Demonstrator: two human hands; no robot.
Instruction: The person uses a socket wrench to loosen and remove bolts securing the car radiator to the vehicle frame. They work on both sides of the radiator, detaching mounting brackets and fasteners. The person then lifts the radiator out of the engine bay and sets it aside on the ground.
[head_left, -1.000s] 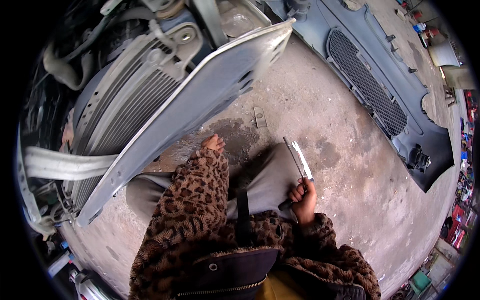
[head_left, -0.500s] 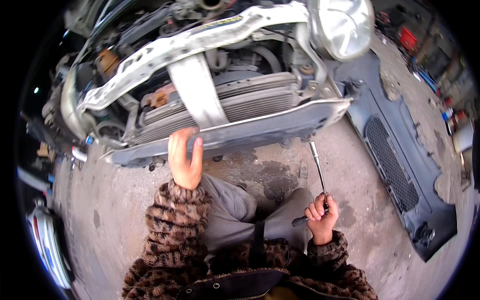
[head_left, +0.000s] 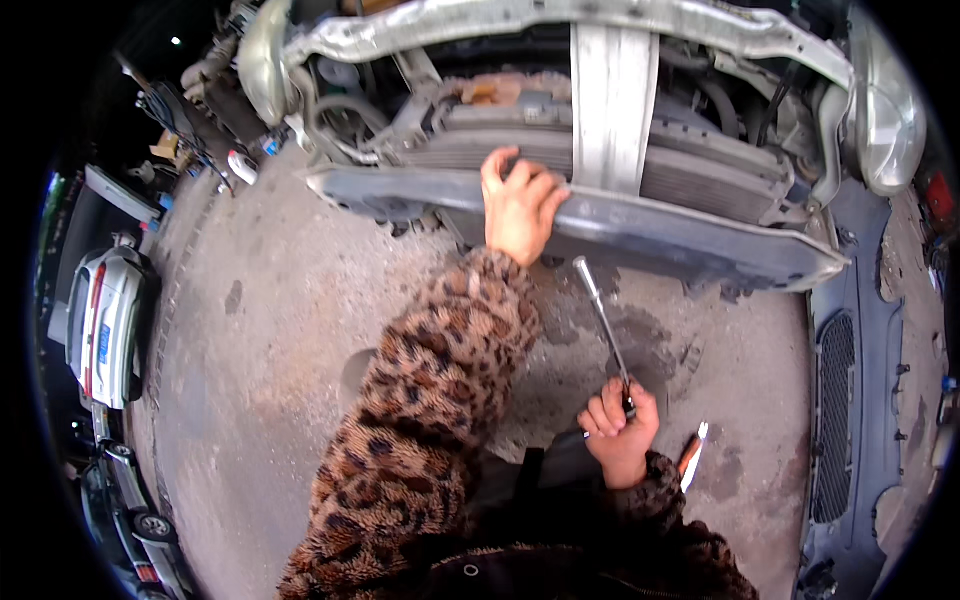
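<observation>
My left hand [head_left: 520, 205] reaches up to the long dark lower panel [head_left: 690, 235] at the front of a car with its bumper cover off. Its fingers bend over the panel's top edge, and part of them is lost against the radiator behind. Closer to my body, my right hand [head_left: 618, 425] is wrapped round a socket wrench [head_left: 605, 325] with a long chrome extension. The socket end points up and left, below the panel and apart from it. Most of the wrench handle is hidden by my fingers.
A pale metal crossbeam [head_left: 480, 28] with a central upright [head_left: 612, 110] spans the car's front. A headlight [head_left: 890, 130] is at the right. A detached dark bumper cover [head_left: 850, 400] lies on the floor. An orange-handled tool [head_left: 692, 455] lies by my right sleeve. Parked cars [head_left: 110, 325] stand left.
My view has turned left, so the car's front appears further right. My left hand has moved along the panel's top edge, with its arm stretched further out. My right hand still holds the socket wrench.
</observation>
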